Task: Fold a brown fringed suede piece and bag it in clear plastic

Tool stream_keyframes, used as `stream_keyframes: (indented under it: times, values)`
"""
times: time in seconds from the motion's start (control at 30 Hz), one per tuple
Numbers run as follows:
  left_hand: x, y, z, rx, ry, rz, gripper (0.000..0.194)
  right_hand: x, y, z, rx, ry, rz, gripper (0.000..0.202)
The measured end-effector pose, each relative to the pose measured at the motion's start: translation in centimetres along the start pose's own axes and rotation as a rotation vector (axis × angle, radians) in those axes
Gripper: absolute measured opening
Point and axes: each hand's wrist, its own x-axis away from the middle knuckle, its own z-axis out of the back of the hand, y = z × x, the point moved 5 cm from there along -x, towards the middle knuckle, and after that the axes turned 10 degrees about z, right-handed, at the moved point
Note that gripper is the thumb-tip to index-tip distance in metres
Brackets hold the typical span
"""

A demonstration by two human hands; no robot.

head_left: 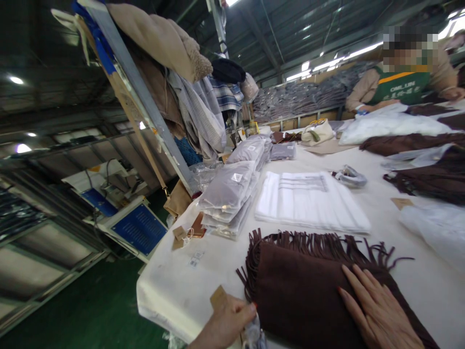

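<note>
A dark brown fringed scarf (301, 291) lies folded on the white-covered table (163, 276) in front of me, its fringe pointing away. Flat on the scarf's right part rests my right hand (378, 310), fingers stretched out. At the scarf's near left corner, my left hand (228, 320) is closed in a pinch. A small tan cardboard tag (218, 297) sticks up from its fingers. Below the thumb shows a shiny greyish thing (252, 334), cut off by the frame edge and too blurred to name.
Bagged grey folded textiles (232, 189) are stacked beyond my left hand, beside loose tags (179, 237). White plastic bags (312, 198) lie past the scarf. More brown scarves (432, 177) are at right. A person in a green apron (399, 87) stands across the table.
</note>
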Motion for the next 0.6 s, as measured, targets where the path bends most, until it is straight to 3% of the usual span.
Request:
stream_keyframes:
  times: [0.1, 0.23, 0.33, 0.47, 0.6]
  values:
    - [0.7, 0.4, -0.5, 0.172, -0.111, -0.024, 0.062, 0.2, 0.1, -0.1, -0.004, -0.015, 0.001, 0.038]
    - [1.5, 1.7, -2.9, 0.742, -0.547, -0.011, 0.044, 0.9, 0.3, -0.5, -0.006, -0.011, -0.016, 0.039]
    - [1.1, 2.2, -4.9, 0.896, -0.751, 0.036, 0.054, 1.5, 0.4, -1.1, -0.010, -0.002, -0.039, 0.040]
    - [-1.5, 2.9, -5.6, 0.995, -0.737, -0.067, 0.059, 2.1, 0.5, -2.0, 0.006, 0.001, -0.055, 0.041]
    - [-4.6, 4.9, -3.8, 1.116, -0.513, -0.305, 0.056, 2.7, 0.8, -2.6, 0.019, -0.059, -0.105, 0.042]
